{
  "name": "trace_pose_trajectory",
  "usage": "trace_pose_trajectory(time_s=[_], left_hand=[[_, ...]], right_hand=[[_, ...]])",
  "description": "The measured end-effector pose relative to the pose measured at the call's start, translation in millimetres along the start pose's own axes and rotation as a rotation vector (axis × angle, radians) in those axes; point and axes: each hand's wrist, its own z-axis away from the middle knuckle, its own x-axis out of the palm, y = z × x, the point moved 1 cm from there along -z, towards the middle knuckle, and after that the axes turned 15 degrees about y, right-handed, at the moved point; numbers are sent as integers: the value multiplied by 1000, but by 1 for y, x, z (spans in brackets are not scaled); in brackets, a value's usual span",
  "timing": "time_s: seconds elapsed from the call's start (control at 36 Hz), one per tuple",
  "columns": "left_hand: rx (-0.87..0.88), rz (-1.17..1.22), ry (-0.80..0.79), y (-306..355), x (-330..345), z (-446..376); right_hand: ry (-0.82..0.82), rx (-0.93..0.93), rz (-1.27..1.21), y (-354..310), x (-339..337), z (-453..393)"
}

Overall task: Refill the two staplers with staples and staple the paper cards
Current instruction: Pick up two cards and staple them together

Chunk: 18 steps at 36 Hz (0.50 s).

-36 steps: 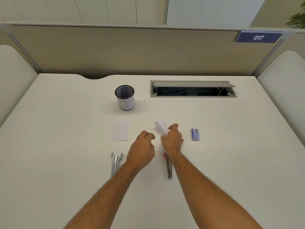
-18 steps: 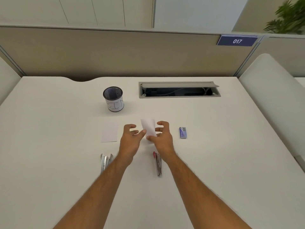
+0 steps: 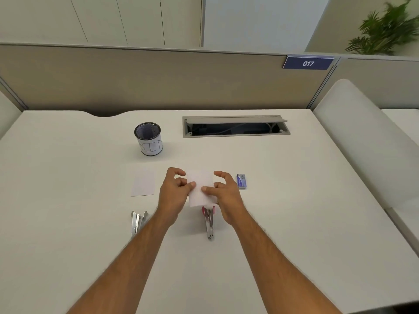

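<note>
From the head camera, both hands meet over the middle of the desk. The left hand and the right hand pinch a white paper card between thumb and fingertips, one on each side edge, with the remaining fingers curled loosely above it. The card looks raised off the desk, its near edge hanging over the head of a red stapler that lies flat and points toward the person. A second, silver stapler lies to the left, opened out into its arms. Another paper card rests flat just beyond it, and a small blue staple box sits just right of the right hand. A mesh cup labelled BIN stands further back.

The pinch is light and sits at the card's edges, so the card could bow or slip if either hand lets go to reach for a stapler. If what they hold is more than one card (that cannot be read here), the sheets could slide out of line before stapling.

The left forearm covers part of the silver stapler. Whether either stapler holds staples is not visible, and the print on the box is too small to read.
</note>
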Motion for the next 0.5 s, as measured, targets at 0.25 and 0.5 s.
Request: trace_pose_trajectory(time_s=[0.25, 0.5], left_hand=[[106, -17, -97, 1, -11, 2], [101, -44, -257, 2, -16, 17]], right_hand=[[14, -24, -1, -8, -17, 0], [-85, -64, -14, -11, -21, 7]])
